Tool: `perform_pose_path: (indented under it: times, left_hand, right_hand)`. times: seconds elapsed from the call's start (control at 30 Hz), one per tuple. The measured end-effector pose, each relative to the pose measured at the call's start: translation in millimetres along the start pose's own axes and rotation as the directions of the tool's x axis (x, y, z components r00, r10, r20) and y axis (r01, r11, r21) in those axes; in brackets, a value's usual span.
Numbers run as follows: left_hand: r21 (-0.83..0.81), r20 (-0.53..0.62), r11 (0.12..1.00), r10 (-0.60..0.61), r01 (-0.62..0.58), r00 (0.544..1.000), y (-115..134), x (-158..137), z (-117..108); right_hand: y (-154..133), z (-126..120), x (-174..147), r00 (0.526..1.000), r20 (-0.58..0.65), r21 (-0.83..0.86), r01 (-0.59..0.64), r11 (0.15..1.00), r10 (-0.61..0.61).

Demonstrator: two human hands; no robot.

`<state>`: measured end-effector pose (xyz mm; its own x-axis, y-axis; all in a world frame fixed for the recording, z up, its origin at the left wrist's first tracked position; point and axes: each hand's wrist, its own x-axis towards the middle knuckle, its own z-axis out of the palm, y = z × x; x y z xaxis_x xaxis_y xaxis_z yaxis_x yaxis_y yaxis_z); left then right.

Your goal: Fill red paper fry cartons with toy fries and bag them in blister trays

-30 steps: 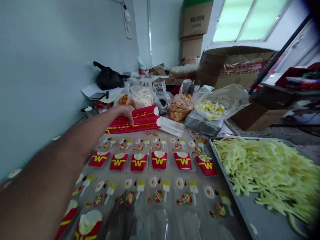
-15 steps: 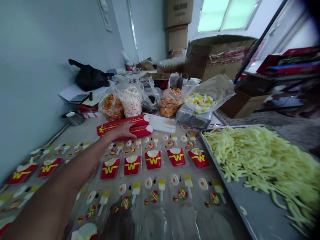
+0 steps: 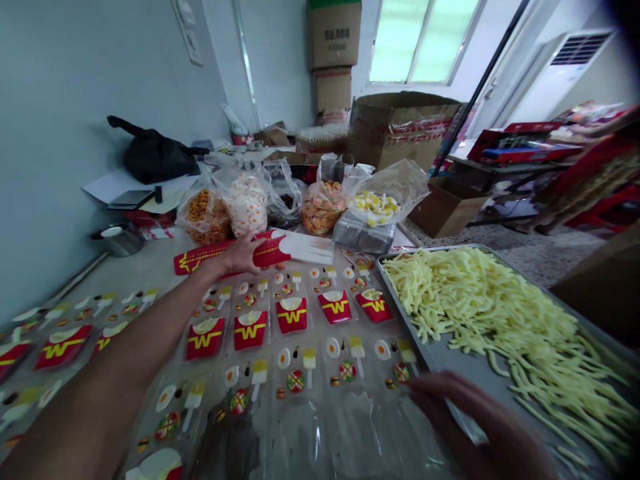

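Observation:
My left hand (image 3: 241,255) reaches to the back of the table, its fingers wrapped round a stack of red fry cartons (image 3: 273,251) with yellow marks. White pieces stick out at the stack's right end. My right hand (image 3: 475,417), blurred by motion, hovers at the lower right over the near edge of the metal tray (image 3: 467,373); its fingers are stretched out and apart, with nothing seen in them. Pale yellow toy fries (image 3: 485,300) heap the tray. Clear plastic moulds (image 3: 305,427) lie in rows, holding small red fry cartons (image 3: 291,315), egg pieces and pizza pieces.
Clear bags of small toy pieces (image 3: 247,203) stand along the back, one bag of yellow-white pieces (image 3: 377,203) on a grey box. A metal cup (image 3: 117,240) and a black bag (image 3: 155,153) are at the left. Cardboard boxes (image 3: 400,127) stand behind; a person (image 3: 585,173) is at the far right.
My right hand has come into view at the lower right. My left hand has closed round the carton stack, which it lay across before. The camera view has swung right.

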<state>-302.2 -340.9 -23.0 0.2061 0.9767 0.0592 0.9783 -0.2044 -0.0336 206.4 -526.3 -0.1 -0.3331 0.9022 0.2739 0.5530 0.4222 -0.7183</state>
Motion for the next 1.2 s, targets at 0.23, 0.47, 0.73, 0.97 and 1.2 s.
perform_pose_path:
  times: [0.23,0.47,0.73,0.97,1.2]
  left_hand:
    - [0.146,-0.144,0.934,0.346,-0.326,0.927,108,5,-53]
    - [0.091,-0.136,0.929,0.368,-0.359,0.92,176,1,-36]
    - [0.042,-0.095,0.898,0.439,-0.437,0.893,228,18,-16]
    - [-0.086,-0.074,0.879,0.464,-0.469,0.883,243,40,0]
    - [-0.135,-0.145,0.913,0.366,-0.385,0.919,288,41,-15]
  right_hand:
    - [1,58,157,0.988,-0.094,0.041,0.127,0.991,-0.122]
    - [21,91,175,0.992,-0.032,-0.062,-0.126,0.99,0.124]
    - [65,70,150,0.969,-0.012,-0.051,-0.246,0.968,0.245]
    - [78,22,124,0.936,-0.204,-0.168,-0.323,0.931,0.288]
    - [95,6,99,0.933,-0.223,0.047,-0.28,0.959,0.284]
